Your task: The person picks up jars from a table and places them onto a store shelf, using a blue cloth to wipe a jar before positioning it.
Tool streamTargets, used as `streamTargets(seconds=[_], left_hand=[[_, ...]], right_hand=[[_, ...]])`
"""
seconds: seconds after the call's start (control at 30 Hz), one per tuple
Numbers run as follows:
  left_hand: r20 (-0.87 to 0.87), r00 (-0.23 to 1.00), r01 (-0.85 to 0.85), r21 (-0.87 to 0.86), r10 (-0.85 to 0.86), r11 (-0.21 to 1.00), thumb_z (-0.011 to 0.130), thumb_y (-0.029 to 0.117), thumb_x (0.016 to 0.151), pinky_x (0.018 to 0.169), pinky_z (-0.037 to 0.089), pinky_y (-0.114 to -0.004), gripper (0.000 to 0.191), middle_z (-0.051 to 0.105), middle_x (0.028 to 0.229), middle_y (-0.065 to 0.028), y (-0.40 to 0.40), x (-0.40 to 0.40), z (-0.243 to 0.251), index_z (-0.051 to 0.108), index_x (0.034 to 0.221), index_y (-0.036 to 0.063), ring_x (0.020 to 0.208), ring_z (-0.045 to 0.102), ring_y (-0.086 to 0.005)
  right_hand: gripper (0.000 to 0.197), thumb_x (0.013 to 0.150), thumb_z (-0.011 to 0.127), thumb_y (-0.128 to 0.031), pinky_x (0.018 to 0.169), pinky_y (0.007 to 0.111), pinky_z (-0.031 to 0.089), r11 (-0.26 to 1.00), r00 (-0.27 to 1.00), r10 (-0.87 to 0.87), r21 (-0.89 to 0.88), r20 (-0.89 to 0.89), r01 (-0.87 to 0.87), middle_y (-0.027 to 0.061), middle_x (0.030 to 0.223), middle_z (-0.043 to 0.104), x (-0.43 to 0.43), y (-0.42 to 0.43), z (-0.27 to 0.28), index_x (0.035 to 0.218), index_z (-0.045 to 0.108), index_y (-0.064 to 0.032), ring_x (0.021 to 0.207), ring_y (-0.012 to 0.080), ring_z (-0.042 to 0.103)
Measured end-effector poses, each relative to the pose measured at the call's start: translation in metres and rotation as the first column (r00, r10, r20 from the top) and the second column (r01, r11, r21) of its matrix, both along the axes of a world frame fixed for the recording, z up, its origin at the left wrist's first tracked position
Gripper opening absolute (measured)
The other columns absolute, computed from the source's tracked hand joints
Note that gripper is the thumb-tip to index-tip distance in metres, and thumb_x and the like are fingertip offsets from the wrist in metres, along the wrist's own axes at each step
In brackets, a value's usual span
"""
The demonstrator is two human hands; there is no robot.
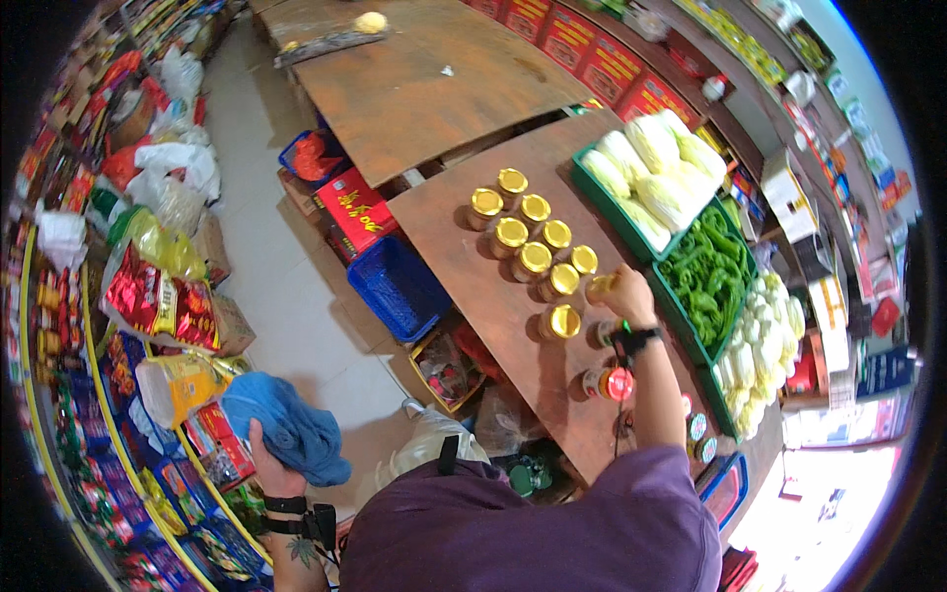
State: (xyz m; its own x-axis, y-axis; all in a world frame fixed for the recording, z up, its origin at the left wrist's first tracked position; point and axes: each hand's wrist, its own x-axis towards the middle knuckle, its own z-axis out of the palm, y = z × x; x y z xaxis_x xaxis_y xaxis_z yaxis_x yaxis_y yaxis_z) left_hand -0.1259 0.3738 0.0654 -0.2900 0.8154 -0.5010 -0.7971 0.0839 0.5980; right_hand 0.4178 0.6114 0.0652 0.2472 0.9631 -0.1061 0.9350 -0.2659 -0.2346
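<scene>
In my left hand (275, 462), out over the aisle, is a crumpled blue cloth (288, 425). My right hand (629, 296) reaches over the brown table (459, 244), its fingers around a jar with a gold lid (598, 287). Whether that jar touches the tabletop I cannot tell. Several more gold-lidded jars (534, 259) stand upright in two rough rows to its left, with one gold-lidded jar (564, 323) nearer me. Below my right wrist stands a jar with a red lid (618, 383). Another jar (605, 333) is partly hidden by the wrist strap.
Green crates hold napa cabbages (658, 170), green peppers (706, 274) and small pale cabbages (755, 355) along the table's right side. A blue plastic basket (399, 288) and a red box (356, 211) sit beside the table. Packed shelves (148, 473) and bagged goods (159, 303) line the left aisle.
</scene>
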Motion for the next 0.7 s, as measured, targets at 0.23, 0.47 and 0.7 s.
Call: streamTargets(seconds=[0.23,0.47,0.7], left_hand=[[0.157,0.963,0.202,0.128,-0.221,0.971,0.052,0.054,0.094,0.107,0.040,-0.048,0.065,0.056,0.132,-0.0104,0.047,0.047,0.001,0.046,0.137,0.0069,0.120,0.054,-0.0283],[0.185,0.917,0.260,0.394,-0.354,0.881,0.052,0.055,0.093,0.109,0.038,-0.047,0.073,0.049,0.140,-0.0142,0.054,0.066,0.019,0.036,0.144,0.0042,0.127,0.050,-0.0298],[0.173,0.984,-0.101,0.314,0.047,0.944,0.054,0.042,0.096,0.107,0.041,-0.043,0.060,0.054,0.136,-0.0133,-0.026,0.020,0.023,0.043,0.139,0.0029,0.122,0.054,-0.0276]], right_hand=[[0.056,0.061,0.084,-0.020,0.084,0.036,0.052,0.898,0.778,0.436,0.159,-0.453,-0.410,0.0152,0.098,0.064,-0.130,-0.052,0.131,0.110,0.063,-0.0026,0.094,0.0300,0.063],[0.078,0.062,0.088,-0.020,0.090,0.036,0.051,0.375,0.077,0.871,0.556,-0.485,-0.742,0.0146,0.117,0.061,-0.302,-0.081,0.115,0.129,0.052,-0.0037,0.105,0.0287,0.062],[0.082,0.064,0.092,-0.022,0.099,0.035,0.046,0.507,-0.196,0.585,0.544,-0.787,-0.668,0.0122,0.125,0.058,-0.410,-0.153,0.066,0.128,0.044,-0.0021,0.115,0.0201,0.057]])
